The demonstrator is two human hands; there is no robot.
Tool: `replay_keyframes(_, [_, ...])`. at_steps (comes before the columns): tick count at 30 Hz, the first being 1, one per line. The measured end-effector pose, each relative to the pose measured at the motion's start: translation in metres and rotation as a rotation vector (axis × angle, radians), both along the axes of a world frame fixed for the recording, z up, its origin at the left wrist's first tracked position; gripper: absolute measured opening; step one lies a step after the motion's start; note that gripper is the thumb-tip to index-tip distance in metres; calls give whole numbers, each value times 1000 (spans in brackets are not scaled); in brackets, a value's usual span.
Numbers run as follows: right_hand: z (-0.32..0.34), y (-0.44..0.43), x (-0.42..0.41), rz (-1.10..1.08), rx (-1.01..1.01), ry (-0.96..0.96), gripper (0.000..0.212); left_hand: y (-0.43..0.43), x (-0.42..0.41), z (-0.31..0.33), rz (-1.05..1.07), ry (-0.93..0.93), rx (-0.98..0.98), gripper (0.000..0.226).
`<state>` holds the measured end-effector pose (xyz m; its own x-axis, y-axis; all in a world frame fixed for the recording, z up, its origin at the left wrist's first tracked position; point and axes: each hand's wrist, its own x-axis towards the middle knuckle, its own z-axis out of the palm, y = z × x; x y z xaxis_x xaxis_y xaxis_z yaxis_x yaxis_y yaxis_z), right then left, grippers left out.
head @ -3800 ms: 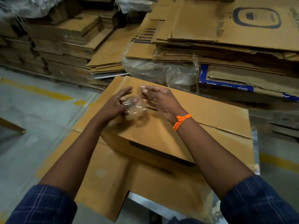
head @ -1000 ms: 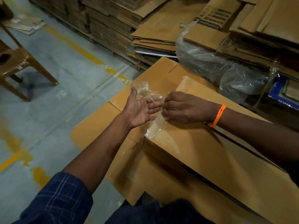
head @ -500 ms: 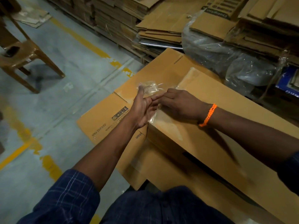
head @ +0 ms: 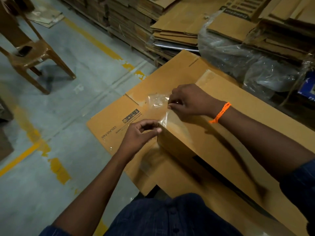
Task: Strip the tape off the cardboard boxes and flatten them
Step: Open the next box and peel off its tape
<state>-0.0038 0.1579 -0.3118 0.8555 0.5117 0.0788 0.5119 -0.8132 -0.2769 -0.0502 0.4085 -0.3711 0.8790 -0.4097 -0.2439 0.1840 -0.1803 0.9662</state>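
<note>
Left hand [head: 142, 134] has dropped away from the right, back to the near corner of the box [head: 221, 142]. Its fingers are curled, thumb and forefinger pinching the lower end of the clear tape [head: 164, 116]. Right hand [head: 189, 101] beyond, fingers clamped on the tape's upper end, crumpled wad [head: 156, 99] beside them. Flattened cardboard [head: 110, 123] lies under the box.
</note>
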Motion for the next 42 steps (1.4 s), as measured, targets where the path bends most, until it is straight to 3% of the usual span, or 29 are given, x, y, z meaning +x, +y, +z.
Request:
replay_keyframes(3, [9, -15, 6, -3, 118, 151, 17, -10, 0, -1, 93, 94, -53, 8])
replay_keyframes(7, [-9, -15, -18, -60, 266, 13, 14, -5, 6, 12, -25, 200, -40, 16])
replay_keyframes(10, [-33, -5, -40, -130, 231, -191, 21, 2, 31, 40, -129, 594, -380, 16])
replay_keyframes(12, [-36, -2, -44, -167, 240, -299, 23, -4, 54, 61, -126, 711, -582, 13])
replay_keyframes(14, [-32, -1, -42, -184, 252, -415, 23, -22, 73, 79, -83, 690, -600, 7])
replay_keyframes(18, [-26, -9, -42, -260, 230, -523, 23, -68, 95, 101, -54, 374, -342, 2])
replay_keyframes(20, [-23, -13, -44, -308, 222, -558, 36, -88, 105, 105, -47, 340, -359, 2])
replay_keyframes(23, [-19, -19, -44, -455, 190, -642, 76, -110, 116, 103, 83, 372, -512, 2])
replay_keyframes(25, [-18, -26, -41, -654, 305, -512, 104, -120, 122, 95, 177, 336, -591, 3])
replay_keyframes(27, [-21, -35, -36, -760, 380, -215, 115, -127, 128, 85, 232, 345, -656, 9])
replay_keyframes(30, [-30, -40, -33, -697, 233, -48, 109, -133, 142, 74, 322, 451, -738, 5])
replay_keyframes(33, [-32, -46, -35, -707, 400, 34, 109, -133, 153, 70, 441, 518, -772, 5])
replay_keyframes(36, [-35, -52, -35, -754, 437, -15, 91, -124, 160, 66, 555, 518, -803, 21])
replay_keyframes(38, [-36, -49, -32, -755, 411, -73, 77, -119, 166, 64, 656, 439, -863, 26])
replay_keyframes(42, [-36, -48, -25, -783, 385, -106, 68, -131, 174, 78, 624, 166, -812, 4])
